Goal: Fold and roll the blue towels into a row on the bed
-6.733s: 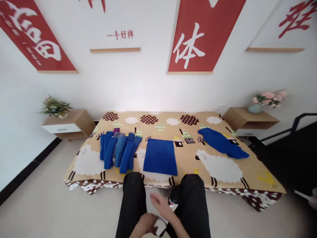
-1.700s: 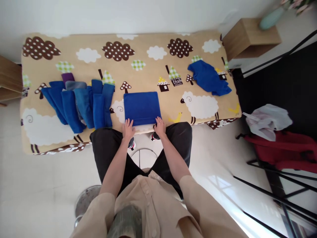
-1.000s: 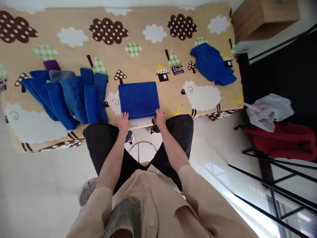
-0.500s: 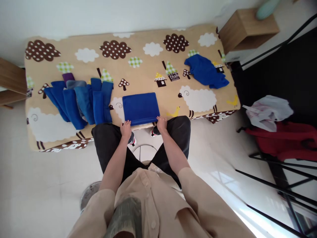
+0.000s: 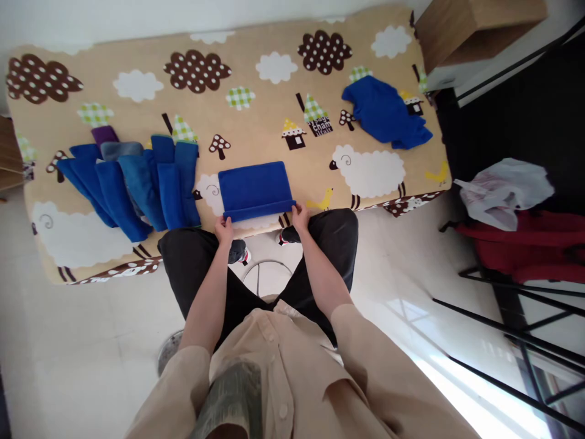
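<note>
A folded blue towel (image 5: 254, 188) lies on the patterned bed (image 5: 256, 128) right in front of me. My left hand (image 5: 223, 230) pinches its near left corner and my right hand (image 5: 300, 216) pinches its near right corner. The near edge is lifted slightly off the bed. To the left sits a row of several rolled blue towels (image 5: 137, 183), with a purple one (image 5: 105, 134) behind them. A crumpled blue cloth (image 5: 386, 113) lies at the far right of the bed.
A wooden nightstand (image 5: 475, 27) stands past the bed's right end. On the floor at right lie a white plastic bag (image 5: 503, 192) and a red bag (image 5: 525, 247) beside black metal bars (image 5: 503, 341). A stool (image 5: 260, 283) is under me.
My hands went from resting flat at the towel's near edge to gripping its two near corners and raising that edge. The camera tilted down from the wall to the bed.
</note>
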A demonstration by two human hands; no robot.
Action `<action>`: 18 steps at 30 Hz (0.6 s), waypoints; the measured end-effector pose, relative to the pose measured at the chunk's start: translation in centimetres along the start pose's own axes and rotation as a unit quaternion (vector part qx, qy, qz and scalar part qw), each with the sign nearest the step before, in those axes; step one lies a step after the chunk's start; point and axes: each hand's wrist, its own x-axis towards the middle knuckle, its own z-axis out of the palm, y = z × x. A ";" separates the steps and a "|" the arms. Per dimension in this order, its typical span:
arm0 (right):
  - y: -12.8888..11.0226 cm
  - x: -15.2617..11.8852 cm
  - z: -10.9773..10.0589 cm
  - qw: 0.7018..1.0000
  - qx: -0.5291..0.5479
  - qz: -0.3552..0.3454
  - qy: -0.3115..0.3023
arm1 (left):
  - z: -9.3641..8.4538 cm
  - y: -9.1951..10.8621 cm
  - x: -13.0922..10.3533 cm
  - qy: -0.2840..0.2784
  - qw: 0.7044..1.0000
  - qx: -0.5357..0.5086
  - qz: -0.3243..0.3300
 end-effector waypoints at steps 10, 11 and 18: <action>0.7 1.2 1.8 0.993 -0.095 0.076 0.010 | 1.7 -0.7 1.6 0.041 0.998 0.044 0.013; 0.7 1.2 1.9 0.992 -0.100 0.079 0.008 | 1.8 -0.8 1.7 0.044 0.998 0.048 0.021; 0.6 1.8 2.3 0.988 -0.123 0.092 -0.001 | 2.2 -0.5 2.1 0.046 0.996 0.064 0.032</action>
